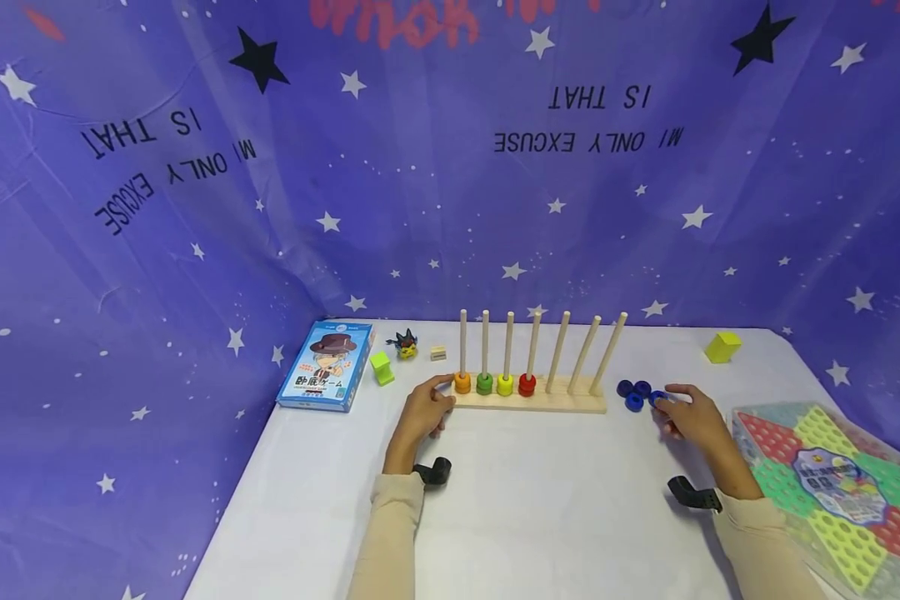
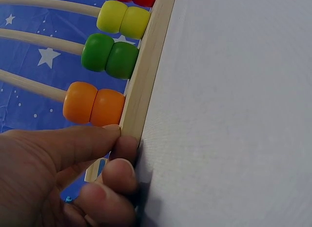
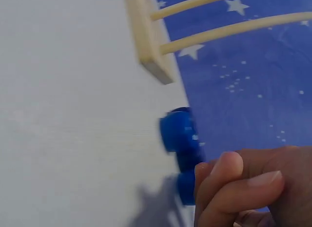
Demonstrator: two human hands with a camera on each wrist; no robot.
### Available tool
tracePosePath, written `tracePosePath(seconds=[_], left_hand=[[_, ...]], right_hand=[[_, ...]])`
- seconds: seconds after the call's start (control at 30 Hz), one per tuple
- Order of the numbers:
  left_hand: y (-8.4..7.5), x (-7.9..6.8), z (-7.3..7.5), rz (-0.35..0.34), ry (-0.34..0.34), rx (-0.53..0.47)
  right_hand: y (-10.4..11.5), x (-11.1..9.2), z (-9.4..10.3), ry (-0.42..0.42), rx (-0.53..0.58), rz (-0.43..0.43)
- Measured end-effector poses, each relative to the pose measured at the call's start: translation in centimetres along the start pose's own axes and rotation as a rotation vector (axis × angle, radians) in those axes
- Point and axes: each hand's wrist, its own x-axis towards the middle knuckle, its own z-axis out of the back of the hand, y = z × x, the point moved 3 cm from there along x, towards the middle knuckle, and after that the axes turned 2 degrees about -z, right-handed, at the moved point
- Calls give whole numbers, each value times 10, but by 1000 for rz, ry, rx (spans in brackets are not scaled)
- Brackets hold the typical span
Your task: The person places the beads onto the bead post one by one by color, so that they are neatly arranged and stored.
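Note:
A wooden peg stand (image 1: 528, 403) with several upright rods stands on the white table. Its left rods carry orange beads (image 2: 78, 103), green beads (image 2: 122, 59), yellow beads (image 2: 111, 16) and red beads (image 1: 527, 385), in pairs where the left wrist view shows them whole. My left hand (image 1: 424, 409) pinches the left end of the stand's base, beside the orange beads. Right of the stand lies a cluster of blue beads (image 1: 633, 402). At its right side my right hand (image 1: 692, 417) pinches a blue bead (image 3: 185, 189), partly hidden behind the fingers in the right wrist view.
A blue card-game box (image 1: 326, 367), a green block (image 1: 382, 367), a small figure (image 1: 404, 344) and a cream block (image 1: 438, 353) are at the left. Toward the right are a yellow-green block (image 1: 723, 347) and a large board-game pack (image 1: 840, 487). A purple star-printed cloth (image 1: 450, 183) hangs behind.

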Motion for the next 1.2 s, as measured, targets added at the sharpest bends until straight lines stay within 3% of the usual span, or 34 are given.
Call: tracePosePath(seconds=[0.23, 0.4, 0.53, 0.67, 0.87, 1.07, 1.2], left_hand=[[0, 1, -3, 6, 1, 6], [-2, 0, -2, -5, -1, 1], [-3, 1, 0, 3, 1, 1], [-1, 1, 0, 12, 8, 1], [0, 3, 1, 16, 1, -2], [1, 4, 1, -3, -1, -8], [2, 4, -1, -2, -5, -7]], right_hand=[[-10, -2, -14, -24, -53, -9], [-8, -11, -12, -65, -57, -40], [7, -23, -4, -115, -66, -8], [42, -37, 8, -186, -84, 85], [115, -51, 20, -254, -65, 226], [187, -53, 9, -174, -33, 339], [216, -46, -9, -74, -67, 377]])
